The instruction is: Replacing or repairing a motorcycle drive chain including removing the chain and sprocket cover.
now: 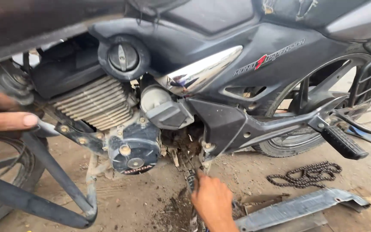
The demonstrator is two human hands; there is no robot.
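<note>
Under the engine (132,148), right hand (211,199) gripping a screwdriver (190,178).

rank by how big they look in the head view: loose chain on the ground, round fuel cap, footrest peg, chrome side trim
1. chrome side trim
2. loose chain
3 and 4. round fuel cap and footrest peg: too alike to rank.

Bare dirt floor (142,202) in daylight, dark and oily near the middle. Right, a loose chain (306,173) lies by a grey metal cover (297,207).
</note>
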